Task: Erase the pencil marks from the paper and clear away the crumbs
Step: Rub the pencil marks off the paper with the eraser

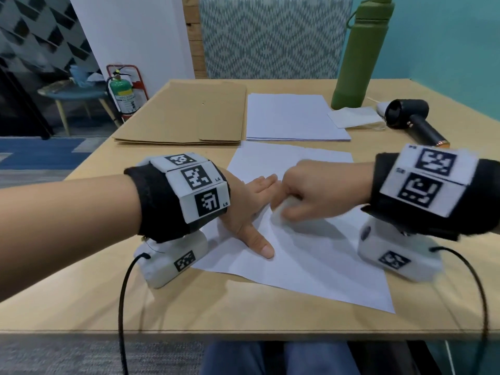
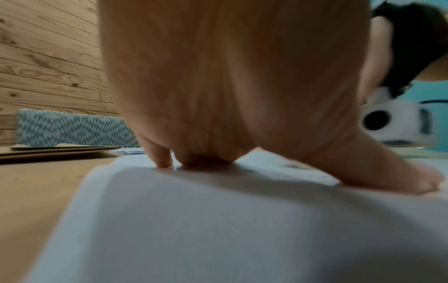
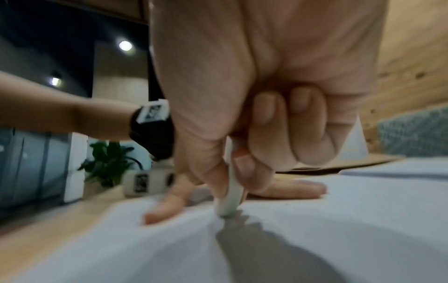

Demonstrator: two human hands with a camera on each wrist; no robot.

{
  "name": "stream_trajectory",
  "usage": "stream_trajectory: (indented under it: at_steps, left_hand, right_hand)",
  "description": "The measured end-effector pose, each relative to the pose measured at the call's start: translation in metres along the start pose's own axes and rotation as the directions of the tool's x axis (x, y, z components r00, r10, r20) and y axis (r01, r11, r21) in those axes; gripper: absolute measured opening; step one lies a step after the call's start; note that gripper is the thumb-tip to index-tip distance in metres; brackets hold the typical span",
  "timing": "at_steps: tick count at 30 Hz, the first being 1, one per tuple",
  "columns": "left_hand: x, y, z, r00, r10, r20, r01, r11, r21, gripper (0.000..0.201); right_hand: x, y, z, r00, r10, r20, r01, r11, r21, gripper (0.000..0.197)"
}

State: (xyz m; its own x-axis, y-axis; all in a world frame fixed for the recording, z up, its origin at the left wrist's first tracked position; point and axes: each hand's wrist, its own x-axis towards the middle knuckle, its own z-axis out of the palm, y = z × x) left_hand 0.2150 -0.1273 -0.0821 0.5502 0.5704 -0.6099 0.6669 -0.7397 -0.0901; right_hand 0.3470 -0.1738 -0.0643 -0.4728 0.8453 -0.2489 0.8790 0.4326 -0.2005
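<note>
A sheet of paper is lying on the wooden table in front of the person, at a slight angle to the near edge. The left hand is lying flat on the left part of the sheet, fingers straight and spread with the thumb angled toward the person, pressing the paper down. The right hand is curling into a loose fist just right of the left fingers, pinching a white eraser between the thumb and the bent forefinger; in the right wrist view the eraser's lower end is touching the paper, which is wrinkling a little around it. The pencil marks are too faint and blurred to make out, though a few small dark specks are showing on the paper near the left hand in the left wrist view. Farther back on the table a stack of white sheets is lying beside a brown folder, and to the right a green bottle is standing near a small black handheld fan and a white pad.
</note>
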Motion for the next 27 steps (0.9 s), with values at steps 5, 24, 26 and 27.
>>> stream_trajectory:
  at_steps: [5, 24, 26, 27]
  left_hand:
    - [0.0, 0.0, 0.001, 1.0, -0.01, -0.004, 0.01, 1.0, 0.016, 0.118]
    - [0.002, -0.001, -0.001, 0.999, -0.004, 0.034, 0.004, 1.0, 0.013, 0.12]
    - [0.001, 0.0, -0.001, 0.999, -0.014, 0.04, 0.013, 1.0, 0.022, 0.122]
    - [0.001, 0.0, -0.001, 0.999, -0.019, 0.041, 0.018, 0.999, 0.027, 0.122]
  right_hand:
    - [-0.01, 0.001, 0.006, 0.997, -0.074, 0.002, 0.074, 0.996, 0.044, 0.017]
    - [-0.007, 0.01, 0.006, 0.984, -0.175, -0.029, 0.174, 0.985, -0.018, 0.022]
    - [-0.014, 0.011, 0.004, 0.978, -0.193, 0.081, 0.19, 0.981, 0.039, 0.03]
    - [-0.018, 0.01, 0.002, 0.969, -0.194, 0.15, 0.187, 0.981, 0.058, 0.032]
